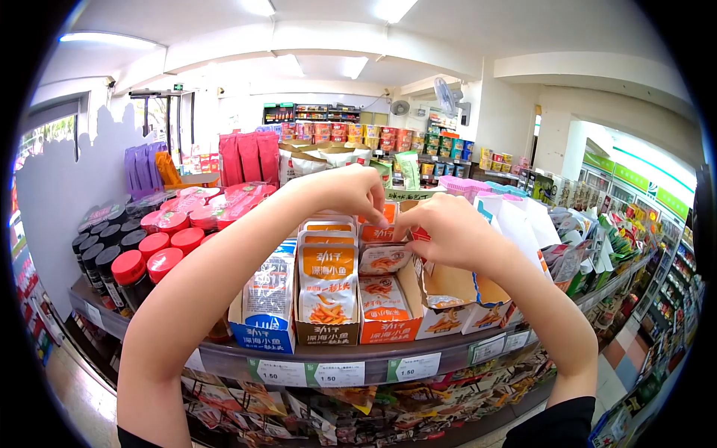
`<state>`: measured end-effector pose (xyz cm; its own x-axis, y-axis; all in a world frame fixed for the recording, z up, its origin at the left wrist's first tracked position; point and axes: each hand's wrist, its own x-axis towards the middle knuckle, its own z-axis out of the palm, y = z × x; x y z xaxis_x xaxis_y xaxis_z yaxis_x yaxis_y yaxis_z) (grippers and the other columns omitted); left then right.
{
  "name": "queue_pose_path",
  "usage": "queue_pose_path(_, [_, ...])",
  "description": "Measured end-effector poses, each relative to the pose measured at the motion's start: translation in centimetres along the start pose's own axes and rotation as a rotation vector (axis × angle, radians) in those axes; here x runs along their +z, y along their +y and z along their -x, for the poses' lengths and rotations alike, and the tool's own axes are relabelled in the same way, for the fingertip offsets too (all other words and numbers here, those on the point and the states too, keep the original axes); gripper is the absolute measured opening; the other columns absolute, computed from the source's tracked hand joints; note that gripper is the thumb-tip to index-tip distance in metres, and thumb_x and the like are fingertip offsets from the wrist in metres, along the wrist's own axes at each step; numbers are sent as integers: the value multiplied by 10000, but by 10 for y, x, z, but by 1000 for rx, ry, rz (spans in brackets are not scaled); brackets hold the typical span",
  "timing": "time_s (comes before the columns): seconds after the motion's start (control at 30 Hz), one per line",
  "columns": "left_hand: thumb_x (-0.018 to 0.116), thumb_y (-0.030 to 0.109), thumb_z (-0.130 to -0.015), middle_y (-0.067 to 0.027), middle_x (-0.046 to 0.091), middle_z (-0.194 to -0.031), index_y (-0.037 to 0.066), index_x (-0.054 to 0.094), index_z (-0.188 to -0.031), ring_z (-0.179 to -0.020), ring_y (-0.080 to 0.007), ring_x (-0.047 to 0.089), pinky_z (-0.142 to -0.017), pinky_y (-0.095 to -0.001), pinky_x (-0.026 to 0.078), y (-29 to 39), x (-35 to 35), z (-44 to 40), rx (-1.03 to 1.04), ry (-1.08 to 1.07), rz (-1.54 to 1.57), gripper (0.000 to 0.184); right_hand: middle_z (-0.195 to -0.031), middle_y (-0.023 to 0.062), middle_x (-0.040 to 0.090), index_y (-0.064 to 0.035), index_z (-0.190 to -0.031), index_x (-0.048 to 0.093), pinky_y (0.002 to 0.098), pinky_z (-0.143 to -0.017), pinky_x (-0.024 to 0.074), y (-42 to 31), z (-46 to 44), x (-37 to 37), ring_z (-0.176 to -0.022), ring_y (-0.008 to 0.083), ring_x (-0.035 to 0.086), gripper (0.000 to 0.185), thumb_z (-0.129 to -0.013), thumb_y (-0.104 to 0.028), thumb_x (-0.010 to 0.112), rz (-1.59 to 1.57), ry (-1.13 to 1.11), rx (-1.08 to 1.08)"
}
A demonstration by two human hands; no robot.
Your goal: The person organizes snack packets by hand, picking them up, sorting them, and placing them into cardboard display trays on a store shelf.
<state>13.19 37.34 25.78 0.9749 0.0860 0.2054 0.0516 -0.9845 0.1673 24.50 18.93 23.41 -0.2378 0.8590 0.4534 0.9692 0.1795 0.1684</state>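
My left hand (357, 193) reaches over the back of an orange-fronted box (388, 331), its fingers curled against the top of an orange snack packet (378, 233). On the packet's right edge are the bent fingers of my right hand (448, 230); the exact grip is partly hidden. Below it, more packets lie in the same box, one silver-and-orange packet (384, 259) tilted. To the left stand a box of orange packets (328, 272) and a blue-fronted box (261, 337) of silver packets. Right of my hands is a low cardboard box (452, 287) with few packets inside.
Red-lidded jars (129, 267) and black-lidded jars (110, 261) crowd the left side. Price labels (340, 373) line the shelf edge. White upright box flaps (515, 224) rise at right. Pink bags (250, 158) and cup noodles (388, 140) stand behind.
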Motion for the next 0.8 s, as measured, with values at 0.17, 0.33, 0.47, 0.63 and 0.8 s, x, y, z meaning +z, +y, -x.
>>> queue_pose_path(0.17, [721, 158, -718, -103, 672, -746, 46, 697, -827, -720, -228, 638, -659, -353, 497, -3, 5, -2, 54, 114, -150, 158, -798, 87, 676, -104, -840, 679, 408, -694, 522, 2, -2, 2, -795, 287, 647, 181, -685, -42, 609, 23, -1, -3])
queue_pose_path(0.33, [678, 113, -728, -94, 652, -749, 50, 642, -758, -762, -271, 626, -690, -400, 490, -6, 25, -7, 139, 416, -408, 79, -865, 72, 661, -96, -828, 667, 400, -719, 517, 2, -2, 6, -870, 274, 629, 182, -668, -21, 622, 26, 106, -53])
queue_pose_path(0.47, [648, 197, -791, -102, 670, -824, 63, 673, -816, -815, -276, 632, -727, -398, 490, -9, 20, -5, 266, 322, -541, 138, -893, 53, 634, -102, -829, 669, 401, -720, 515, 0, -2, 8, -901, 260, 616, 190, -669, -10, 626, 70, 136, -54])
queue_pose_path(0.63, [608, 343, -875, -105, 692, -894, 48, 701, -962, -822, -260, 640, -753, -375, 492, 5, 1, -2, -59, -8, -220, 322, -890, 56, 616, -107, -882, 691, 393, -738, 511, 3, -3, 10, -906, 260, 605, 220, -678, -38, 645, 114, 113, -30])
queue_pose_path(0.8, [676, 289, -844, -108, 690, -885, 19, 705, -906, -803, -228, 635, -727, -357, 491, 0, -4, 1, -20, -78, -54, 279, -855, 65, 616, -81, -932, 696, 381, -744, 503, 8, -4, 11, -867, 262, 605, 241, -692, -73, 676, 67, 112, -11])
